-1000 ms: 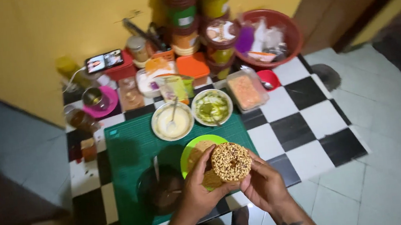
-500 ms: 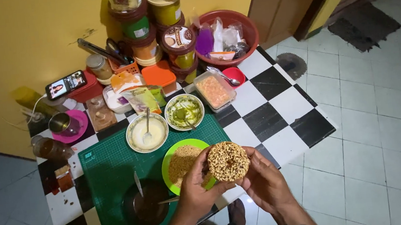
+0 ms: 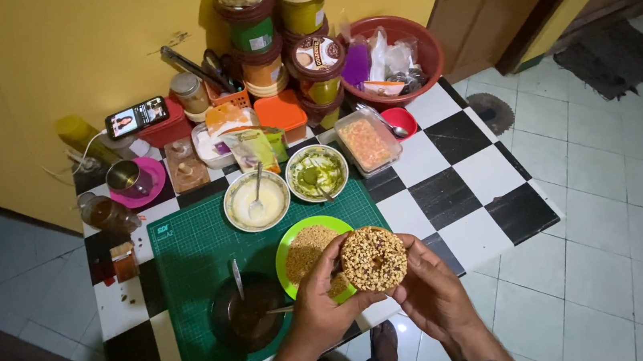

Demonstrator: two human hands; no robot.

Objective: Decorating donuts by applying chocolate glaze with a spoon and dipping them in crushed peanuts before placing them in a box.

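Both of your hands were closed on the crumb-coated doughnut [image 3: 374,258], and you held it up off the table with its coated face turned toward the camera. Your left hand [image 3: 321,308] gripped the ring's left edge and underside, thumb curled up along its rim; your right hand [image 3: 429,289] cupped the right edge, fingers pressed against its side. Neither hand was free, and neither was clearly nearer than the other, since the ring sat squarely between them.

You held the doughnut just above the near right rim of the green plate [image 3: 291,244], which carried a heap of brown crumbs [image 3: 309,248]; from the grip, the crumbs lay down and to the left, on your left hand's side. A dark bowl [image 3: 246,316] with a spoon sat just left of your left wrist on the green cutting mat [image 3: 194,251]. Farther from you stood a bowl of pale cream [image 3: 257,201] and a bowl of green spread [image 3: 317,173], side by side, each with a spoon in it. Stacked jars [image 3: 254,31], a red basin [image 3: 412,43] and a phone [image 3: 136,117] crowded the far edge of the chequered table [image 3: 464,188].
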